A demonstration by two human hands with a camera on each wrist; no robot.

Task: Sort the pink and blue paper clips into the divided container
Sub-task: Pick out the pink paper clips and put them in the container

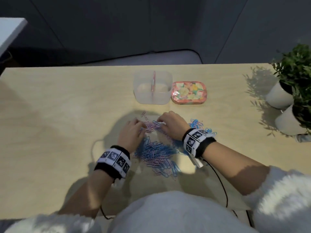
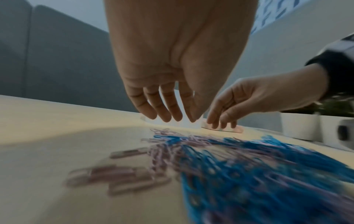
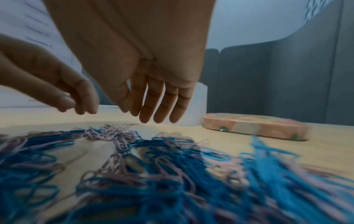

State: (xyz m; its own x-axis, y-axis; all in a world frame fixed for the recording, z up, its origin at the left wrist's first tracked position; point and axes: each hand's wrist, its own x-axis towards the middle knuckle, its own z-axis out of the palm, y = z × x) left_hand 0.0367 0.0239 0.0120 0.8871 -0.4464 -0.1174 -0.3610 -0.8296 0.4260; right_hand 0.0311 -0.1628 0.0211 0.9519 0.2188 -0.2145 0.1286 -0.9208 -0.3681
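Note:
A mixed heap of pink and blue paper clips (image 1: pixel 156 153) lies on the wooden table in front of me. Beyond it is a mostly pink cluster (image 1: pixel 150 126), and a small blue cluster (image 1: pixel 196 123) lies to its right. My left hand (image 1: pixel 139 126) and right hand (image 1: pixel 161 124) hover over the pink cluster, fingers pointing down. The left hand's fingers (image 2: pixel 168 112) hang fairly straight, thumb tip near the index tip, no clip seen between. The right hand's fingers (image 3: pixel 162 109) are straight and hold nothing. The clear divided container (image 1: pixel 139 96) stands farther back, both halves looking empty.
A floral tin (image 1: pixel 188 92) sits right beside the container on its right. Two white pots with green plants (image 1: pixel 279 98) stand at the table's right edge. A black cable (image 1: pixel 218 179) runs from my right wrist toward the near edge.

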